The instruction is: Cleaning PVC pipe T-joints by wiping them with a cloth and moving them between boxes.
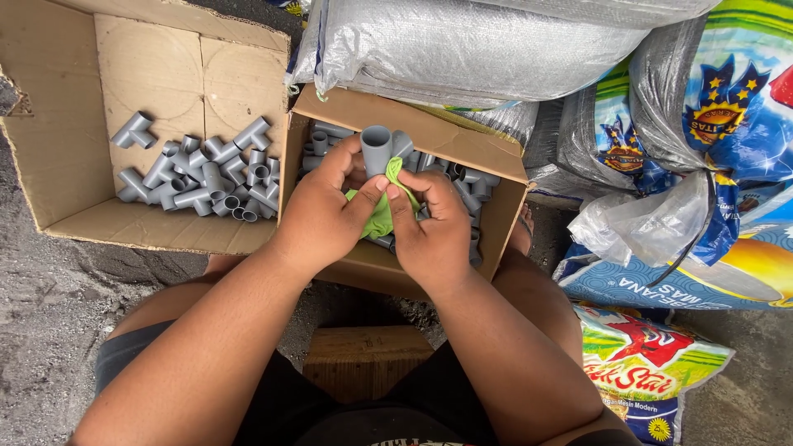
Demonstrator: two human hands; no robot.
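Seen from above, w/ the person seated on a low wooden stool (pixel 363 357), two bare hands are held together over the nearer cardboard box (pixel 504 206), which serves as the landmark here. A grey pipe fitting (pixel 377 147), tee-shaped, is held upright just above that box's middle; its open round end faces up. The left hand (pixel 322 216) is closed on the fitting, thumb pressed across the front & fingers curled round the back, so its grip is shut on the part. A green cloth (pixel 379 216) is bunched against the fitting's lower half & is pinched by the right hand (pixel 435 233), whose grip is closed on the cloth, fingertips touching the fitting's base. Inside the box, under & around the hands, more grey fittings (pixel 467 192) are piled loosely. Left of the box, touching its side, a second, larger open box (pixel 78 99) is seen w/ a heap of like fittings (pixel 198 175) on its floor. Behind the box a silver woven sack (pixel 471 49) is stacked; right of the box, printed plastic sacks (pixel 719 107) & a clear plastic bag (pixel 640 227) are crowded together. Bare, gritty ground (pixel 49 322) is seen left of the box, below the larger one.
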